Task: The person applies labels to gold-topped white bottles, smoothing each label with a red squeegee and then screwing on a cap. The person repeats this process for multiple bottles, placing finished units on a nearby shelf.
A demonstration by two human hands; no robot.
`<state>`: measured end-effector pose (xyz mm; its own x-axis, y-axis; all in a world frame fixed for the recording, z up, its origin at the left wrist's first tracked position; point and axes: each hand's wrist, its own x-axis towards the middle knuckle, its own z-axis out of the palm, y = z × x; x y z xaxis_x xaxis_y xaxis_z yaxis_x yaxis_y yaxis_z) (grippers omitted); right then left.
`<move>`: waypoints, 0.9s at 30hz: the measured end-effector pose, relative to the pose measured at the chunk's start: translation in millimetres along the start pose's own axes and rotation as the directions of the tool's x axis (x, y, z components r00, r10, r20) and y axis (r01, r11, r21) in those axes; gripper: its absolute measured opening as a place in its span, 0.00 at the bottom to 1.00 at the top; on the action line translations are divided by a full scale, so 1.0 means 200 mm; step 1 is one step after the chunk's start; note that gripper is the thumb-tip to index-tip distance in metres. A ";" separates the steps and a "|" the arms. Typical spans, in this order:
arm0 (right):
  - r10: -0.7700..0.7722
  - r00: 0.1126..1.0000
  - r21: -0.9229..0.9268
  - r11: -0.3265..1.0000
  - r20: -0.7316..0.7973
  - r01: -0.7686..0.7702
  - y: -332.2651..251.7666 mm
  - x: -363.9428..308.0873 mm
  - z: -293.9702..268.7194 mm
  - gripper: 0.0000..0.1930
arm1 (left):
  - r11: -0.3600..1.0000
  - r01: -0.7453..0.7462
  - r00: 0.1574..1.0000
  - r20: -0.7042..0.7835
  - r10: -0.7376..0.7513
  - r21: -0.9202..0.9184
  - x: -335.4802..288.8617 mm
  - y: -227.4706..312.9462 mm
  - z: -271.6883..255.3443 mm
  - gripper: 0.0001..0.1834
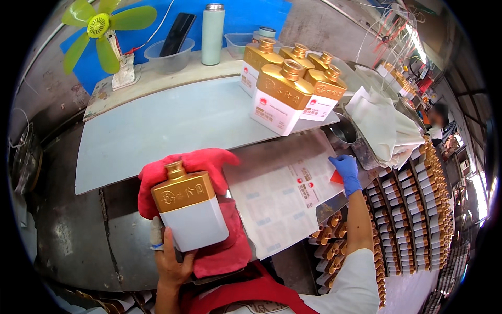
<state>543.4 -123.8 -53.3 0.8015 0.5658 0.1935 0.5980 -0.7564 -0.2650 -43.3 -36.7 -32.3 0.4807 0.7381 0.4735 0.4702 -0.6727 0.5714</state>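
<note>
My left hand grips the lower edge of a square gold-and-white bottle that rests tilted on a red cloth in front of me. The bottle's white face has no label. My right hand, in a blue glove, reaches out to the right edge of a sheet of printed labels and pinches a small red label there. Several labelled gold-and-white bottles stand upright together on the pale board farther back.
A green desk fan, a clear bowl with a dark phone, a pale flask and a tub line the back ledge. White cloths and a metal cup sit right. Crates of several bottles fill the right.
</note>
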 end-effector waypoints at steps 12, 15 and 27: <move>0.018 0.995 0.150 0.988 0.098 -0.032 0.08 0.06 0.05 0.20 | 0.998 0.057 0.998 -0.040 -0.057 -0.009 -0.04 -0.02 -0.01 0.41; 0.063 0.993 0.044 0.997 0.097 -0.067 0.04 0.05 0.04 0.20 | 1.000 0.014 0.999 -0.047 -0.014 -0.007 0.03 0.05 -0.02 0.41; -0.273 0.857 0.788 0.575 0.437 -0.219 -0.82 -0.68 -0.48 0.05 | 0.985 -0.096 0.981 -0.180 0.069 -0.144 0.09 0.24 -0.10 0.24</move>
<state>336.3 -108.4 53.6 0.5224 0.8346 -0.1749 0.1652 -0.3002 -0.9395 -26.8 -55.7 16.6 0.3712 0.6871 0.6246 0.3107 -0.7258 0.6137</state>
